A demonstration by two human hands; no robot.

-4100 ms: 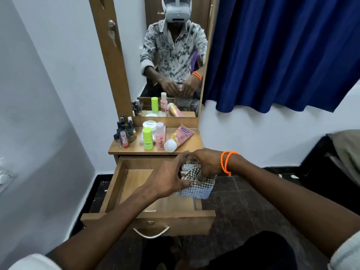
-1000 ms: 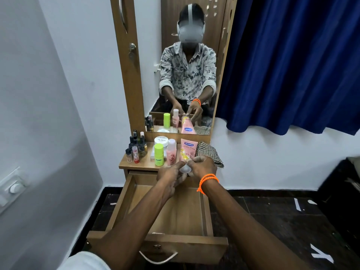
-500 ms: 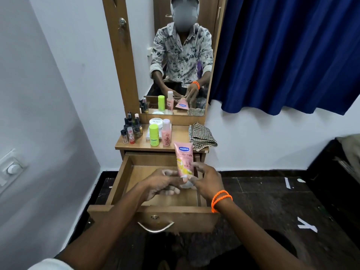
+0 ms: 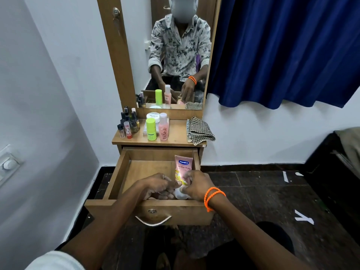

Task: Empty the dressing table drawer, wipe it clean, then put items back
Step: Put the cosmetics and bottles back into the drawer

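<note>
The wooden drawer (image 4: 118,172) is pulled out of the dressing table. Inside it, at the right side, a pink lotion tube (image 4: 183,166) with a white cap points its cap toward me. My right hand (image 4: 194,184), with orange bands at the wrist, grips the tube's cap end. My left hand (image 4: 157,187) touches the same end with curled fingers. A folded checked cloth (image 4: 199,130) lies on the tabletop's right edge. A green bottle (image 4: 151,129), a pink bottle (image 4: 163,127), a white jar (image 4: 153,115) and several small dark bottles (image 4: 129,121) stand on the tabletop.
A mirror (image 4: 175,55) rises behind the tabletop. A blue curtain (image 4: 282,51) hangs at the right. A white wall with a switch (image 4: 7,164) runs along the left. Dark tiled floor (image 4: 263,191) lies to the right of the drawer, with dark furniture (image 4: 341,162) at far right.
Both hands have lowered the pink tube from above the drawer down into its right side. Earlier the hands held the checked cloth, which now lies on the tabletop.
</note>
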